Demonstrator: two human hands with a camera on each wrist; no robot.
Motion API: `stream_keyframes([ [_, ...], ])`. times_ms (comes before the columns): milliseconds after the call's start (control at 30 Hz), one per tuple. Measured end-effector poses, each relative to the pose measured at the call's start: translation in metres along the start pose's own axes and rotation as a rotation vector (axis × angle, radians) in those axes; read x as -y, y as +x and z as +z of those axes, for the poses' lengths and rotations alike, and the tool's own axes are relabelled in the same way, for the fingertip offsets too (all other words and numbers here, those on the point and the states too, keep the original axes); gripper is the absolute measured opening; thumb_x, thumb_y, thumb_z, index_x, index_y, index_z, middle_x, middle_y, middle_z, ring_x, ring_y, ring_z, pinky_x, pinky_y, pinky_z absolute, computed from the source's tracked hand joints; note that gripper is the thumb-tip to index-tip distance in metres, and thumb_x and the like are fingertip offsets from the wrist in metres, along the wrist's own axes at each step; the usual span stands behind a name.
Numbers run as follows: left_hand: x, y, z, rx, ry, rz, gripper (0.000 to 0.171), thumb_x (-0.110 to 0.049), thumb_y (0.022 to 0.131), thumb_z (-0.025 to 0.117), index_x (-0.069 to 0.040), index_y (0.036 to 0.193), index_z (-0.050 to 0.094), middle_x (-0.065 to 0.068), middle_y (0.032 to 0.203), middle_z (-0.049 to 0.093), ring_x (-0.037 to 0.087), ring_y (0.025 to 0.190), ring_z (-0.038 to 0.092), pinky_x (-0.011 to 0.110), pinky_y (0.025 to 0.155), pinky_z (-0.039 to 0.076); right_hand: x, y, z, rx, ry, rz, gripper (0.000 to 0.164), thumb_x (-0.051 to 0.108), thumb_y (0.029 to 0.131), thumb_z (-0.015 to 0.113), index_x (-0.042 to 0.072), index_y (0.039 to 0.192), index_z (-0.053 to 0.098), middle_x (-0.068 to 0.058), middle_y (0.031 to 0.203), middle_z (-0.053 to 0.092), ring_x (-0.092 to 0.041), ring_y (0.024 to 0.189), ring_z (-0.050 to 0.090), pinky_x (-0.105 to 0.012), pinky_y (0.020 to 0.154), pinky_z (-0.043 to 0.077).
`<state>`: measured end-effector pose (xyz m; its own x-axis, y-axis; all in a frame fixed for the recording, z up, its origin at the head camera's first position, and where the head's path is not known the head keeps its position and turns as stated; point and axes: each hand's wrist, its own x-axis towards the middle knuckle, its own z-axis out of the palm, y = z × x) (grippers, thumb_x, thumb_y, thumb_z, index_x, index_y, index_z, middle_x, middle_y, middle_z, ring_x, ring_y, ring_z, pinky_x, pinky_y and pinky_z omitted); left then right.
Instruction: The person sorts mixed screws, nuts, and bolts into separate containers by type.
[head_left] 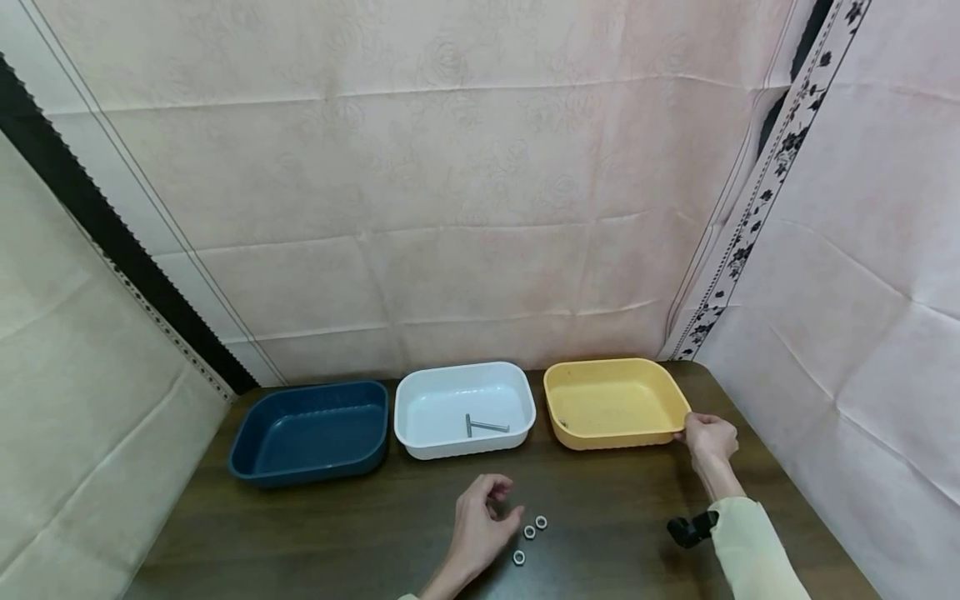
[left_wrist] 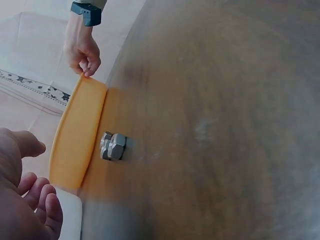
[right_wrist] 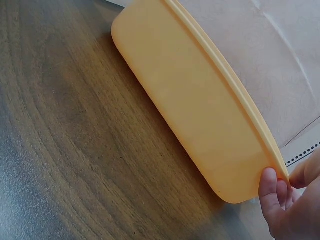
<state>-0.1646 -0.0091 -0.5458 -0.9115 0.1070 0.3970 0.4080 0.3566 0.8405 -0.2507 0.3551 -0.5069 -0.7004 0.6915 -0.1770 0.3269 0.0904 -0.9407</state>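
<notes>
My right hand (head_left: 708,437) pinches the front right corner of the yellow tray (head_left: 617,440); the right wrist view shows thumb and fingers (right_wrist: 270,192) on either side of its rim. My left hand (head_left: 483,521) hovers over the table with loosely bent fingers and a gap between thumb and fingertips, holding nothing. Just right of it lie three metal hex nuts: a far nut (head_left: 542,522), a middle nut (head_left: 529,532) and a near nut (head_left: 519,557). A small dark thing, too small to make out, is in the yellow tray's front left corner.
A white tray (head_left: 465,450) stands in the middle, holding two metal bolts (head_left: 487,426). To its left is a dark blue tray (head_left: 307,477). The trays line the back of the brown wooden table (head_left: 300,542), and pale cloth (head_left: 465,208) hangs behind and at both sides.
</notes>
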Motion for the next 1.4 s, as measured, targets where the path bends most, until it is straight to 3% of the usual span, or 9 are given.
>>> stream_keyframes([
  [333,0.005,-0.019,-0.002,0.052,0.002,-0.041,0.032,-0.002,0.072,0.083,-0.004,0.1,0.068,0.007,0.09,0.065,0.019,0.078,0.061,0.024,0.06,0.052,-0.004,0.0,0.0,-0.007,0.004,0.001,0.039,0.009,0.092,0.05,-0.017,0.12,0.058,-0.036,0.13,0.043,-0.006,0.049,0.061,-0.026,0.057,0.059],
  [600,0.012,-0.033,-0.003,0.052,0.023,0.016,0.033,-0.003,0.07,0.086,-0.005,0.097,0.068,0.001,0.087,0.064,0.01,0.069,0.056,0.018,0.056,0.046,-0.004,0.001,0.0,-0.007,0.007,-0.003,0.04,0.009,0.092,0.049,-0.017,0.121,0.058,-0.036,0.129,0.044,-0.007,0.05,0.062,-0.026,0.058,0.059],
  [1000,0.019,-0.045,0.003,0.03,0.03,0.082,0.033,-0.003,0.068,0.087,-0.008,0.096,0.068,0.0,0.087,0.064,0.009,0.07,0.057,0.02,0.057,0.049,-0.004,0.001,0.0,-0.005,0.025,0.014,0.041,0.007,0.093,0.048,-0.018,0.124,0.056,-0.034,0.127,0.045,-0.007,0.051,0.061,-0.026,0.059,0.059],
  [1400,0.021,-0.044,0.003,0.077,0.047,0.003,0.03,-0.005,0.07,0.086,-0.008,0.094,0.069,-0.005,0.087,0.062,0.004,0.07,0.054,0.02,0.06,0.049,-0.003,0.002,0.001,-0.009,0.04,-0.013,0.04,0.007,0.092,0.049,-0.02,0.121,0.056,-0.037,0.129,0.041,-0.007,0.05,0.062,-0.025,0.056,0.059],
])
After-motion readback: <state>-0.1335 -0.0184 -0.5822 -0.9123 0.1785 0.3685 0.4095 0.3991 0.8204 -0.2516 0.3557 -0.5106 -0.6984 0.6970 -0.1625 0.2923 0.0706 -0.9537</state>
